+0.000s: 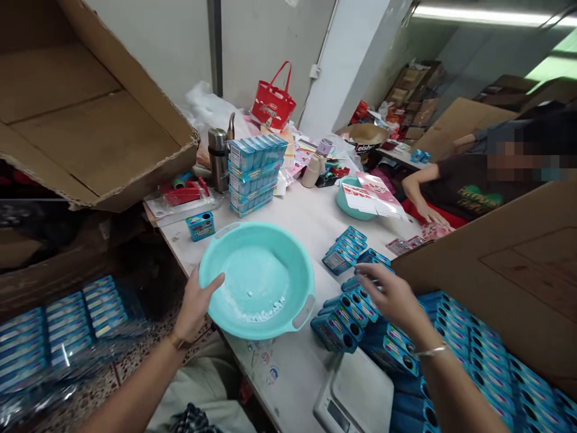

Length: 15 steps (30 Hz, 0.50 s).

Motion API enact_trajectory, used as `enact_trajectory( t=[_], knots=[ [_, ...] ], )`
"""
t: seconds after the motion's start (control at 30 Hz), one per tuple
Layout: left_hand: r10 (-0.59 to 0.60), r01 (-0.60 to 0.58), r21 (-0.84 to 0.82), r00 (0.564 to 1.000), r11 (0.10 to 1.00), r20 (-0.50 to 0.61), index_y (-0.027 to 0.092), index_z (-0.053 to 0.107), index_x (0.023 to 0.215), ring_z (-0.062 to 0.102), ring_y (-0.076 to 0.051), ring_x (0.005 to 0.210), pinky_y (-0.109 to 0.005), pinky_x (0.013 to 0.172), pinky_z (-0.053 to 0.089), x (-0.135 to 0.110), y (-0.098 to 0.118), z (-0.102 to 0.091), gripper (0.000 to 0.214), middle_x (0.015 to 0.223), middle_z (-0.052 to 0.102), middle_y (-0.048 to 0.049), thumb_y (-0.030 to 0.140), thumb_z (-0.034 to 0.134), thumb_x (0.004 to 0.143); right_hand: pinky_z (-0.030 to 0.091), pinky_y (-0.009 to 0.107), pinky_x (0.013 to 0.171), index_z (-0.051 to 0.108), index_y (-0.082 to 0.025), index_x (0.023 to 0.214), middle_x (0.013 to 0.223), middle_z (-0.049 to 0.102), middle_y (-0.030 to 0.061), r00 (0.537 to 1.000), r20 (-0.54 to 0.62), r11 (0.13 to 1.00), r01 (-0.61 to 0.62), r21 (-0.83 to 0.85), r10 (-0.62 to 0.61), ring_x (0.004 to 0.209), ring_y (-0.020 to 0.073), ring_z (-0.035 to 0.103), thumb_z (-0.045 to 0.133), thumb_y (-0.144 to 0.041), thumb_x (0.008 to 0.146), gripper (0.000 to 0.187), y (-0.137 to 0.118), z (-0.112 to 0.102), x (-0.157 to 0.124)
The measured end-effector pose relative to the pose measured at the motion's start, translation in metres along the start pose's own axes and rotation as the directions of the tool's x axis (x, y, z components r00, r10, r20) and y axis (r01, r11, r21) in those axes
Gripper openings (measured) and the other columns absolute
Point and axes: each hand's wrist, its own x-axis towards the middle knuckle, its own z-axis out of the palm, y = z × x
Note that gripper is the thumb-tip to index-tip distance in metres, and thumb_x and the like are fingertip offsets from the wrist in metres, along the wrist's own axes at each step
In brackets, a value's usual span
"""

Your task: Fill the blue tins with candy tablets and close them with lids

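Observation:
My left hand (197, 307) grips the near-left rim of a turquoise plastic basin (256, 273), thumb inside and fingers hidden behind the wall. Several small white tablets (265, 311) lie along the basin's near side, with white powder on its bottom. Over the blue boxes to the right hovers my right hand (390, 294), its fingers stretched out and apart, with no object visible in them. Just below and left of it stand blue boxes with round dark holes (345, 316). Beyond the fingertips is another row of blue boxes (345, 249).
A digital scale (363, 391) sits at the near edge. Stacked blue packs (256, 174), a thermos (219, 159) and a single blue box (201, 226) stand behind the basin. Cardboard boxes (509, 276) flank both sides. Another person (469, 186) works across the table.

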Motion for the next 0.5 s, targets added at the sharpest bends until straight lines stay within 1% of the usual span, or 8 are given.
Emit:
enact_trajectory(
  t=[0.03,0.1,0.13,0.2,0.27,0.37,0.43,0.5],
  knots=[
    [-0.036,0.035,-0.068,0.999,0.997,-0.013,0.021,0.054,0.129,0.061,-0.023,0.108,-0.03,0.091,0.049,0.003,0.0,0.003,0.067,0.126,0.063,-0.0077,0.025,0.077,0.067,0.053,0.034,0.08,0.063,-0.025,0.111,0.109,0.068,0.0071,0.994,0.074,0.996,0.089,-0.031,-0.086,0.092,0.0204,0.066,0.047,-0.038,0.092,0.028,-0.032,0.013,0.002],
    [-0.116,0.109,-0.219,0.993,0.97,-0.022,0.021,0.055,0.129,0.064,-0.021,0.098,-0.029,0.084,0.052,0.006,0.001,0.006,0.068,0.117,0.067,-0.0063,0.016,0.075,0.064,0.053,0.034,0.076,0.062,-0.024,0.114,0.107,0.067,0.0072,0.969,0.146,0.971,0.215,-0.102,-0.199,0.092,0.0212,0.066,0.047,-0.035,0.093,0.028,-0.083,0.037,0.006],
    [-0.136,0.127,-0.282,0.991,0.951,-0.012,0.021,0.056,0.129,0.065,-0.021,0.094,-0.028,0.082,0.052,0.007,0.003,0.005,0.068,0.113,0.069,-0.0054,0.012,0.073,0.063,0.053,0.035,0.077,0.061,-0.024,0.116,0.107,0.066,0.0077,0.957,0.165,0.958,0.259,-0.12,-0.238,0.094,0.022,0.065,0.049,-0.035,0.093,0.028,-0.103,0.047,0.007],
    [-0.12,0.114,-0.365,0.993,0.924,0.006,0.022,0.057,0.128,0.066,-0.02,0.091,-0.028,0.08,0.052,0.009,0.009,0.0,0.068,0.11,0.071,-0.0038,0.009,0.07,0.062,0.053,0.036,0.081,0.06,-0.024,0.12,0.11,0.065,0.0086,0.935,0.177,0.939,0.327,-0.108,-0.306,0.099,0.0231,0.063,0.052,-0.037,0.092,0.032,-0.133,0.062,0.006],
    [-0.079,0.074,-0.406,0.997,0.911,0.003,0.022,0.057,0.128,0.066,-0.02,0.092,-0.027,0.081,0.052,0.013,0.016,-0.006,0.068,0.111,0.07,-0.0034,0.008,0.068,0.063,0.051,0.037,0.086,0.057,-0.026,0.124,0.115,0.064,0.0087,0.904,0.188,0.915,0.399,-0.052,-0.384,0.104,0.0233,0.061,0.053,-0.043,0.091,0.037,-0.153,0.075,0.002],
    [-0.004,-0.017,-0.429,0.999,0.903,-0.048,0.022,0.056,0.129,0.064,-0.021,0.098,-0.027,0.084,0.05,0.028,0.023,-0.012,0.066,0.115,0.069,-0.0043,0.01,0.066,0.066,0.049,0.041,0.09,0.056,-0.029,0.126,0.118,0.064,0.0085,0.828,0.205,0.846,0.533,-0.003,-0.521,0.107,0.0259,0.06,0.058,-0.055,0.084,0.05,-0.167,0.104,-0.003],
    [0.04,-0.071,-0.423,0.996,0.903,-0.081,0.021,0.056,0.127,0.063,-0.02,0.098,-0.026,0.083,0.05,0.04,0.023,-0.015,0.064,0.116,0.068,-0.0048,0.009,0.065,0.065,0.048,0.043,0.088,0.059,-0.03,0.121,0.11,0.068,0.0075,0.78,0.199,0.791,0.611,-0.037,-0.593,0.1,0.0285,0.063,0.066,-0.06,0.076,0.054,-0.169,0.133,-0.004],
    [0.03,-0.054,-0.406,0.997,0.912,-0.066,0.019,0.058,0.123,0.064,-0.02,0.09,-0.025,0.076,0.05,0.052,0.018,-0.017,0.063,0.11,0.069,-0.0055,0.007,0.062,0.061,0.048,0.042,0.082,0.063,-0.033,0.109,0.096,0.071,0.0046,0.774,0.157,0.766,0.632,-0.119,-0.614,0.087,0.028,0.066,0.072,-0.054,0.071,0.044,-0.165,0.165,-0.005]
  ],
)
